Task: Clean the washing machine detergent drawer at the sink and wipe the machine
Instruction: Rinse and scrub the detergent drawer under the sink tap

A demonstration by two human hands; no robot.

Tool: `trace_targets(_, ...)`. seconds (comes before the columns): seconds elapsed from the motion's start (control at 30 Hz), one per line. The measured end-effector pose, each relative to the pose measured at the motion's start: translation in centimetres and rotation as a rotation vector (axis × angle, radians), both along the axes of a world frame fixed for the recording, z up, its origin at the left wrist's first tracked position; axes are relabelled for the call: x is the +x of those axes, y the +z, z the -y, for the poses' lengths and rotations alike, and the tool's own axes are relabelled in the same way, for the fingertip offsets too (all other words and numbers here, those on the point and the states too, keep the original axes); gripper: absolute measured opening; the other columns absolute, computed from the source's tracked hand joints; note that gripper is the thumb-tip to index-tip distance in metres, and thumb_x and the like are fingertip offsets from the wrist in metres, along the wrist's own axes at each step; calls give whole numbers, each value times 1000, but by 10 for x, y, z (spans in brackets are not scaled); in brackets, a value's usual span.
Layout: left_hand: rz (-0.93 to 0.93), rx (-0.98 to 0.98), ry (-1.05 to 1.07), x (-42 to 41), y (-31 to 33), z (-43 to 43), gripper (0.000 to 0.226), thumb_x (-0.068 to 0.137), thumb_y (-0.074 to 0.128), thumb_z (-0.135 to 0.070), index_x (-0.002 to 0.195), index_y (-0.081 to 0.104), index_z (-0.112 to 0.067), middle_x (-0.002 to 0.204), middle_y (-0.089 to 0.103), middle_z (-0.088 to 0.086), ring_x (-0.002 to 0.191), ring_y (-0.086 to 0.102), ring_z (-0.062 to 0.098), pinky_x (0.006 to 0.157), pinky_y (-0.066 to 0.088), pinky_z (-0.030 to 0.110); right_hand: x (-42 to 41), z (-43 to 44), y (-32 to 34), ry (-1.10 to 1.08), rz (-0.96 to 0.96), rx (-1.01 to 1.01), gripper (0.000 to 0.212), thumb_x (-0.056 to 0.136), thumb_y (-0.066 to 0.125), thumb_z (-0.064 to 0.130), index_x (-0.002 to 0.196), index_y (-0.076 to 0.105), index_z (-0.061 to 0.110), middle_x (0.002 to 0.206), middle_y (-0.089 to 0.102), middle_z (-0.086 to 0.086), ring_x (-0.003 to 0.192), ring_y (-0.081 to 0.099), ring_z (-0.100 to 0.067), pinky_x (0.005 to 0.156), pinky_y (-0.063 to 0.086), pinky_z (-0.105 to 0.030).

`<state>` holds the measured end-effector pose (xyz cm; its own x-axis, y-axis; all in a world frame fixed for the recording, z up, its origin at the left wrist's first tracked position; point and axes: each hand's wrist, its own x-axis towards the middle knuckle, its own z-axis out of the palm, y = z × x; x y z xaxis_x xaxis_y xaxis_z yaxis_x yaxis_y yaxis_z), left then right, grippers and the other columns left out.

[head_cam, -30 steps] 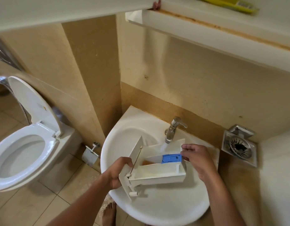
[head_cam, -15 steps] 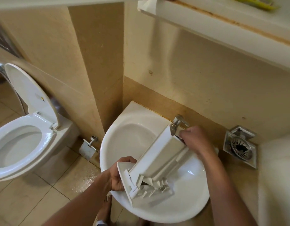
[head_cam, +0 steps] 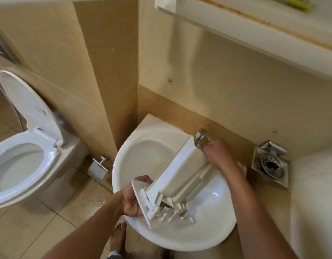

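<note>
The white detergent drawer (head_cam: 177, 174) is turned upside down and slants across the white sink (head_cam: 142, 156), its underside up. My left hand (head_cam: 130, 198) grips its front panel at the sink's near rim. My right hand (head_cam: 218, 154) holds the drawer's far end, right under the chrome tap (head_cam: 202, 136). The drawer's compartments face down and are hidden. I cannot tell whether water is running.
A toilet (head_cam: 21, 159) with its lid raised stands at the left. A chrome paper holder (head_cam: 99, 166) sticks out from the wall between toilet and sink. A chrome drain grate (head_cam: 270, 163) sits right of the tap. A white shelf (head_cam: 255, 34) overhangs the sink. Wet floor tiles lie below.
The drawer was flipped from open side up under running water to upside down. My right hand rose toward the tap with the far end. Since half a second ago, little has moved.
</note>
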<state>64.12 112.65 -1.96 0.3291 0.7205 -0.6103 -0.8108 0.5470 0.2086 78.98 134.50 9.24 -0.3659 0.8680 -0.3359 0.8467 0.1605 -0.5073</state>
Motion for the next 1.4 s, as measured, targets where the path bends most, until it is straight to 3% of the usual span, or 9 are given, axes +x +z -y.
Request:
trace_targets(0.13,-222,-127,-101,-6,29,-6,45,82,57,-28,108,65,9,93,70,27,77,71,40,78,61,51,35,1,-30,-160,-322,-218,35,99,55,26,88,69,-5,83,71,-20,77,64,-30,69,41,-31)
trace_targets(0.23,-429,-168,-184,8,49,-2,53,89,49,-31,122,58,9,96,68,28,84,69,42,85,59,57,58,9,-58,-322,-580,-369,24,94,55,5,91,78,6,87,77,-9,86,66,-21,75,49,-29)
trace_targets(0.4,-720,-193,-81,48,65,8,37,89,57,-28,121,58,-9,106,72,22,87,72,34,78,64,46,71,24,-79,-610,-802,-738,19,98,58,19,98,73,7,97,74,-12,87,67,-21,84,53,-36)
trace_targets(0.53,-900,-262,66,71,66,12,27,86,68,-26,108,56,-15,93,70,9,78,69,23,74,65,41,76,30,-87,-730,-787,-830,40,96,58,43,102,73,6,96,73,-17,87,66,-28,77,56,-40)
trace_targets(0.77,-979,-356,67,114,47,10,65,54,79,-60,99,66,-14,81,75,4,77,74,21,77,63,45,76,30,-95,-893,-803,-945,75,84,48,71,116,70,7,113,71,-24,94,66,-37,85,54,-44)
trace_targets(0.97,-863,-397,114,133,54,1,67,45,83,-51,96,67,-10,82,74,3,78,73,21,71,62,36,83,29,-102,-843,-1007,-853,84,70,57,83,124,69,20,119,70,-20,109,66,-40,98,50,-55)
trace_targets(1.2,-750,-477,150,140,42,5,73,47,94,-44,97,66,1,81,74,10,80,72,25,80,62,40,72,32,-103,-560,-604,-796,14,83,74,6,96,74,4,94,72,-21,74,69,-28,67,56,-35)
trace_targets(1.3,-670,-454,214,136,38,1,44,62,95,-25,88,72,2,66,74,5,75,70,26,75,60,37,59,23,-110,-514,-571,-817,22,86,67,-5,108,70,-1,90,74,-18,78,71,-29,75,59,-39)
trace_targets(1.4,-579,-413,186,131,32,-1,46,64,95,-19,101,72,-2,92,78,11,93,70,29,87,59,44,48,10,-113,-457,-549,-813,39,88,54,-16,121,65,1,100,72,-20,91,69,-34,84,57,-43)
